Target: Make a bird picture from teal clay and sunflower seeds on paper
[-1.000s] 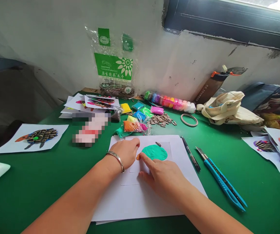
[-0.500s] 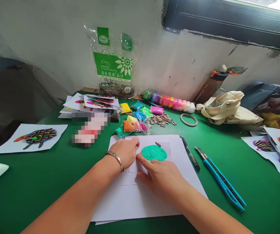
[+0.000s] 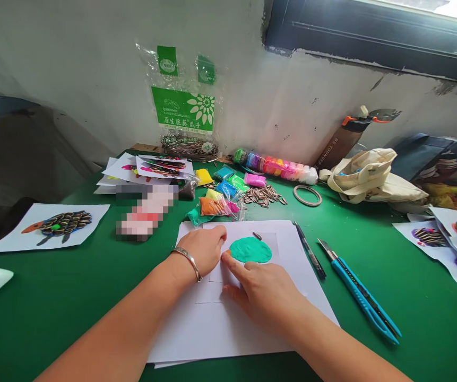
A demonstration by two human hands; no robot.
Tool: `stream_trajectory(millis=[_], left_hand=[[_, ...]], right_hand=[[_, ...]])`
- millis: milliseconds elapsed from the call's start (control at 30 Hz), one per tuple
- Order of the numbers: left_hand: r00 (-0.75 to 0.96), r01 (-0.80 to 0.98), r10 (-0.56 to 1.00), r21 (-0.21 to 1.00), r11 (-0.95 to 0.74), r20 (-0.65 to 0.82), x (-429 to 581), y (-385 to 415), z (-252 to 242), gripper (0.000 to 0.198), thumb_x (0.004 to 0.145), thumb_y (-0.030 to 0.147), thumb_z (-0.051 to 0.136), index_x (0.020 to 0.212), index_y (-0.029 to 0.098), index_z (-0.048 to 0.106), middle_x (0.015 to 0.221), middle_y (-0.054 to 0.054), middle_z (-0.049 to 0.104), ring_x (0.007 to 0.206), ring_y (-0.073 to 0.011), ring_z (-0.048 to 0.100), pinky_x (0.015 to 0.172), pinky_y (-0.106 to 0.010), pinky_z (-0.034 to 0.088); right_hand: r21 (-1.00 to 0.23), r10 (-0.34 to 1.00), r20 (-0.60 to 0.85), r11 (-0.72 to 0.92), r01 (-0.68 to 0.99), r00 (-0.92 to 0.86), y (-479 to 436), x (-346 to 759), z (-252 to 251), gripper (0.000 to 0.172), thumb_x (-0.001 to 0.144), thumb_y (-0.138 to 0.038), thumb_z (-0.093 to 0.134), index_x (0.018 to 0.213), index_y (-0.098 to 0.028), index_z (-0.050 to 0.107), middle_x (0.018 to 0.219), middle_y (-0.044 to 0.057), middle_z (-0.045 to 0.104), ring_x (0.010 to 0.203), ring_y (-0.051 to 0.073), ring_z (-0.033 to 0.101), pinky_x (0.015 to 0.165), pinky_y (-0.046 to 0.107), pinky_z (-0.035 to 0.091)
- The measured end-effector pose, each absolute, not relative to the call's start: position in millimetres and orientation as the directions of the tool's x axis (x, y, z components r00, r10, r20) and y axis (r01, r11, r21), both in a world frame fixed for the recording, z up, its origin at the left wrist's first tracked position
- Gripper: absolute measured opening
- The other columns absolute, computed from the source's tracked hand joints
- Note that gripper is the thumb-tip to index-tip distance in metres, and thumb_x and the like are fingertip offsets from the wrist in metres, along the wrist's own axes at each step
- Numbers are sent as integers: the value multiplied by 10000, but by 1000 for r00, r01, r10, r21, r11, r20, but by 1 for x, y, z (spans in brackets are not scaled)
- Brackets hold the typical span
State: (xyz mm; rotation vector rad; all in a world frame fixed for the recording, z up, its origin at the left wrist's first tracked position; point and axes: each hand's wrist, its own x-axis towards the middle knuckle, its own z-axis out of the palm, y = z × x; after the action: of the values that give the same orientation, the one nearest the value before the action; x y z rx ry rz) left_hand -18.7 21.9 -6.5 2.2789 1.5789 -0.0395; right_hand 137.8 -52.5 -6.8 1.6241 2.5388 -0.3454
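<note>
A flattened teal oval of modelling clay [image 3: 251, 249] lies on the top white sheet [image 3: 188, 331] of a small stack of paper. At the oval's left edge shows a bit of orange clay [image 3: 229, 253]. My right hand [image 3: 262, 286] rests on the paper, its index fingertip at the orange bit and its thumb spread apart. Just left of it, my left hand [image 3: 202, 249], with a silver bracelet [image 3: 188, 261] at the wrist, is curled over the paper. Its fingertips are mostly hidden. A single sunflower seed [image 3: 257, 235] touches or nearly touches the oval's top edge.
Right of the paper lie a black pen [image 3: 310, 251] and a blue utility knife [image 3: 359, 292], blade showing. Behind are bagged clay packets [image 3: 216, 204], loose sunflower seeds [image 3: 266, 196] and a tape roll [image 3: 307, 196]. A finished seed picture [image 3: 59, 225] lies left.
Both hands hold nearly the same place and pose. The whole view has shifted very slightly; the clay, seed and tools lie as before.
</note>
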Motion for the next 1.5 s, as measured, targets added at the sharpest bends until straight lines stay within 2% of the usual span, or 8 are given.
stream_trajectory(millis=[233,467,667,1000,1100,1267,1400,1500], left_hand=[[370,912,899,277,-303,-235,-19,22,-8,266,884,274,336,968,285,588,855,-40,700,778,-257,643,595,-315,412],[368,913,899,274,-301,-236,-19,22,-8,276,883,270,327,973,289,588,851,-32,699,762,-247,642,593,-309,410],[363,917,902,263,-301,-235,-18,21,-7,265,886,285,337,969,284,588,822,-41,695,762,-254,647,574,-305,397],[354,920,904,263,-291,-238,-19,21,-7,247,880,280,355,961,281,588,824,-46,695,772,-257,648,593,-310,412],[358,917,903,268,-294,-236,-19,22,-8,242,880,278,358,963,280,585,831,-46,696,774,-257,647,589,-309,410],[365,913,900,280,-296,-238,-18,21,-6,261,884,260,336,958,282,585,818,-38,702,771,-258,647,589,-313,412],[362,915,901,276,-295,-240,-18,21,-6,266,891,268,337,977,277,589,853,-50,700,787,-259,647,603,-316,421],[361,917,900,269,-295,-243,-18,21,-6,270,888,267,337,977,278,591,847,-51,699,781,-261,647,606,-318,423]], right_hand=[[-109,880,-187,424,899,-437,-55,138,-10,521,914,-380,424,1411,-256,331,815,31,701,659,209,647,500,286,340],[-136,872,-170,441,887,-460,-56,140,-10,501,908,-368,447,1392,-279,352,820,36,698,693,194,644,533,266,347],[-170,889,-256,346,923,-380,-53,137,-6,588,898,-452,447,1430,-240,317,850,58,699,728,228,654,557,297,389],[-214,901,-262,296,931,-347,-48,137,-10,577,859,-514,488,1382,-308,358,832,37,701,700,228,650,524,283,344],[-226,899,-271,288,931,-344,-47,138,-8,526,863,-509,488,1346,-321,400,807,26,698,689,217,642,516,271,319],[-253,890,-237,330,909,-389,-47,141,-10,603,865,-498,496,1413,-329,310,772,11,676,651,195,622,491,262,284],[-221,894,-225,339,914,-386,-48,142,-11,547,872,-468,488,1385,-312,376,769,21,673,650,193,621,494,273,297],[-275,892,-215,335,901,-397,-48,144,-11,523,880,-436,490,1378,-317,384,769,12,682,665,184,622,512,268,320]])
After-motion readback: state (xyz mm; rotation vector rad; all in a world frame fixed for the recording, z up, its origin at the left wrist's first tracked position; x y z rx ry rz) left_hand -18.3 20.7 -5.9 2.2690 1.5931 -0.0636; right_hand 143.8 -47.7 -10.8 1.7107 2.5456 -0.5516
